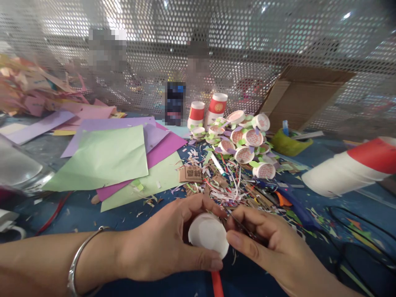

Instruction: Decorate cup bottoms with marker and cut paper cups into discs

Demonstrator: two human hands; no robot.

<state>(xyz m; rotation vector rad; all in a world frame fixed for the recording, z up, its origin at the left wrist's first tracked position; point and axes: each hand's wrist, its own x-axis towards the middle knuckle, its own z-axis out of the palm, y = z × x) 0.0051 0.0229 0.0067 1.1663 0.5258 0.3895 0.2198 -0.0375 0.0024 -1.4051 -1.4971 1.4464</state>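
My left hand (173, 239), with a silver bangle on its wrist, is closed around a small white paper cup bottom (208, 233). Thumb and fingers grip its rim. A red paper strip (217, 282) hangs below the cup piece. Close at its right edge, my right hand (262, 239) grips a thin dark metal tool (243, 227); the fingers hide much of it, so its kind is unclear. Beyond the hands lies a heap of paper shreds (222, 185). Several finished-looking cup bottoms (244, 154) with red-patterned insides and green and purple paper tabs are piled behind the shreds.
Stacked red-and-white paper cups (216, 108) stand at the back; another stack (349, 167) lies tilted at right. Coloured paper sheets (105, 152) cover the left side. A blue glue gun (300, 206), black cable (343, 243), yellow-green container (289, 142) and cardboard (306, 97) are at right.
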